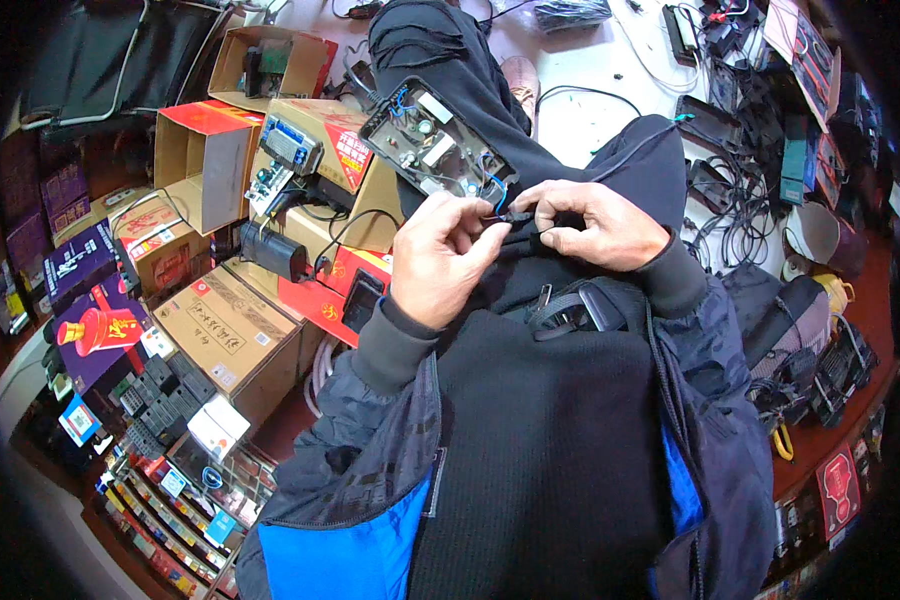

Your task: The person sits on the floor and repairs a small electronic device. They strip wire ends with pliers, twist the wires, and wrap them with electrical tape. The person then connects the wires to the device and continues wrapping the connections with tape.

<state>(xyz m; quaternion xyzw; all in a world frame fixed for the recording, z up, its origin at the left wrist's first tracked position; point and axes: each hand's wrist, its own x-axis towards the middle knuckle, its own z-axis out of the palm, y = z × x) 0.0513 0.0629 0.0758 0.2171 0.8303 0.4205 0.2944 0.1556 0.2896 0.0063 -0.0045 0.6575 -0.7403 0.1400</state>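
Note:
An opened black electronic device [435, 140] rests on my left thigh, its circuit board, white blocks and blue wires exposed. From its near corner a blue wire [499, 193] runs down to the fingertips of my left hand [442, 258], which are pinched together on thin wire. Just to the right, my right hand [602, 226] has thumb and forefinger curled in a pinch close to the left fingertips. Whatever lies between those right fingers is dark and blends into the black trousers [630, 165].
On my left stand cardboard boxes [220, 325], an open red-topped carton [205, 165], a black power adapter [273, 252] and a small circuit board [270, 188]. Tangled black cables [735, 215] lie on my right. A brown table edge [875, 330] runs along the far right.

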